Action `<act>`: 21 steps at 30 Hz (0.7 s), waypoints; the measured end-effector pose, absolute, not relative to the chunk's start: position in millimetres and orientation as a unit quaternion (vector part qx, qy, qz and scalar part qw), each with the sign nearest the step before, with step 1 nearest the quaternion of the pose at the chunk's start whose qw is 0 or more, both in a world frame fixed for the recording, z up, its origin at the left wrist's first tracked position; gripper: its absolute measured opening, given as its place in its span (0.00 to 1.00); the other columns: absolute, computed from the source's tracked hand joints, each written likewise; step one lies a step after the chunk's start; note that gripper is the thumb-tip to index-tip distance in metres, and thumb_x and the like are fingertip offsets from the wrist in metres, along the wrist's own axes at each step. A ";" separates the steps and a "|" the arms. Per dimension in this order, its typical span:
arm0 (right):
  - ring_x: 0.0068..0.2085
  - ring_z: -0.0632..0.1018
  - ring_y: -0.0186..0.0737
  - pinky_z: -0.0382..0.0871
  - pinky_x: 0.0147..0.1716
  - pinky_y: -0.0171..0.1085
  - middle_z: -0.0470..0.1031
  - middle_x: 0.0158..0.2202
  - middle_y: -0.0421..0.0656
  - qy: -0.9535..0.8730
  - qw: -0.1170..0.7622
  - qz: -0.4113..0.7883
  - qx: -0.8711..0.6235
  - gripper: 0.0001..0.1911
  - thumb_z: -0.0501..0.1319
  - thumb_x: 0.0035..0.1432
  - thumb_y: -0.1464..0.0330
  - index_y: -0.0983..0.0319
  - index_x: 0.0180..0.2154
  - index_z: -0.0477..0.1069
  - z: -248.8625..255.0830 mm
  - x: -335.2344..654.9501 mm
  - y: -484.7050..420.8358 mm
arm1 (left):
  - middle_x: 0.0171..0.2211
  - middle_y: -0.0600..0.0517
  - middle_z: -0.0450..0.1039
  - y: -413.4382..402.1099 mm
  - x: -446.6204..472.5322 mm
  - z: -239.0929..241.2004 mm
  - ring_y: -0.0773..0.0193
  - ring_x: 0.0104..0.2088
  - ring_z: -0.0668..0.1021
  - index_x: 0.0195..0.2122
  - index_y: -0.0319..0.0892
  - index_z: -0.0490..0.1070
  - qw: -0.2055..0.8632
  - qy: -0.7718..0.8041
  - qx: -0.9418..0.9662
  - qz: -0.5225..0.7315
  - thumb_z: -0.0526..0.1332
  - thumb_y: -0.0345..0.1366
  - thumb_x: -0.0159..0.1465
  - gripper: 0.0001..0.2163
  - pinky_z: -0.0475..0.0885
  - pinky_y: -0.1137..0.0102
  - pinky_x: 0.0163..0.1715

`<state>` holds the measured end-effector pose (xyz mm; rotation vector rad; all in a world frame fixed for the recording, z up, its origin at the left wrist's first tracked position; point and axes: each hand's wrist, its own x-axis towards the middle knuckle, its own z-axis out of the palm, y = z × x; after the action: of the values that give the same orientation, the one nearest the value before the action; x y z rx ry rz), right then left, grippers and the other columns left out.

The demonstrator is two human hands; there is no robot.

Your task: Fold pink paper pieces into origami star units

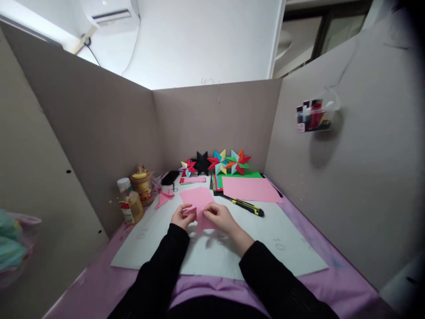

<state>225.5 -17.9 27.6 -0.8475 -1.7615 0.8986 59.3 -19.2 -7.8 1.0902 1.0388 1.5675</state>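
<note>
Between my two hands is a partly folded piece of pink paper (205,223), held just above the white sheet. My left hand (183,217) pinches its left side, where a darker pink flap sticks up. On the other side, my right hand (218,215) grips the paper between thumb and fingertips. Just behind it lies a flat pink square (195,195). A folded pink paper piece (164,197) rests farther left, near small scissors (174,188). A yellow and black utility knife (249,206) lies beyond my right hand.
The white sheet (149,248) covers a purple cloth (109,266). Folded paper stars (219,163) stand at the back wall. Pink sheets (250,189) lie back right on coloured paper. A bottle (130,203), a brown jar (142,186) and a phone (170,178) line the left. Grey panels enclose three sides.
</note>
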 end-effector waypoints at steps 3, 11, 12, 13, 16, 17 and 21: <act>0.29 0.71 0.35 0.63 0.31 0.33 0.73 0.28 0.41 -0.728 0.474 0.357 -0.343 0.07 0.57 0.50 0.67 0.63 0.28 0.71 28.4 226.3 -18.9 | 0.20 0.54 0.71 -19.2 59.2 -7.5 0.69 0.19 0.72 0.37 0.37 0.65 0.470 0.416 0.445 0.639 0.68 0.36 0.40 0.22 0.69 0.72 0.24; 0.28 0.71 0.33 0.63 0.29 0.32 0.74 0.28 0.41 -0.736 0.478 0.336 -0.342 0.07 0.56 0.50 0.68 0.63 0.28 0.72 30.6 226.0 -21.9 | 0.21 0.54 0.72 -19.3 60.1 -7.1 0.69 0.20 0.72 0.34 0.38 0.66 0.471 0.422 0.444 0.634 0.67 0.34 0.39 0.20 0.68 0.72 0.24; 0.28 0.70 0.33 0.63 0.29 0.32 0.74 0.28 0.41 -0.736 0.479 0.333 -0.342 0.07 0.56 0.50 0.68 0.63 0.28 0.72 31.0 225.9 -22.3 | 0.21 0.53 0.72 -19.1 59.5 -7.4 0.69 0.20 0.72 0.34 0.38 0.66 0.469 0.422 0.449 0.633 0.67 0.34 0.39 0.19 0.69 0.72 0.25; 0.28 0.70 0.33 0.63 0.29 0.32 0.74 0.28 0.41 -0.736 0.480 0.333 -0.343 0.07 0.56 0.50 0.68 0.63 0.28 0.72 31.3 226.0 -22.6 | 0.21 0.53 0.72 -19.0 59.0 -7.7 0.69 0.20 0.73 0.34 0.37 0.66 0.465 0.421 0.453 0.633 0.67 0.34 0.40 0.19 0.69 0.72 0.25; 0.29 0.71 0.34 0.63 0.30 0.32 0.74 0.28 0.41 -0.735 0.484 0.333 -0.340 0.07 0.56 0.50 0.69 0.63 0.28 0.72 31.2 226.6 -22.9 | 0.21 0.52 0.72 -19.3 58.4 -8.0 0.67 0.21 0.73 0.34 0.37 0.66 0.462 0.422 0.462 0.628 0.67 0.34 0.41 0.18 0.69 0.71 0.25; 0.29 0.71 0.34 0.63 0.30 0.32 0.74 0.28 0.41 -0.734 0.485 0.332 -0.340 0.07 0.55 0.50 0.69 0.63 0.27 0.72 30.8 226.8 -22.7 | 0.21 0.53 0.72 -19.5 58.6 -7.7 0.67 0.20 0.73 0.33 0.37 0.67 0.462 0.424 0.463 0.627 0.68 0.34 0.40 0.18 0.69 0.71 0.25; 0.29 0.71 0.33 0.63 0.30 0.31 0.73 0.27 0.40 -0.739 0.485 0.325 -0.337 0.07 0.54 0.51 0.70 0.63 0.27 0.70 27.6 227.2 -20.9 | 0.19 0.54 0.71 -20.8 60.5 -5.8 0.68 0.19 0.72 0.31 0.37 0.68 0.454 0.436 0.460 0.626 0.69 0.34 0.39 0.18 0.69 0.72 0.24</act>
<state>227.2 -20.9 27.6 -0.8193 -1.7988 0.7916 60.5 -20.8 -5.8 1.1356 1.0769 1.5450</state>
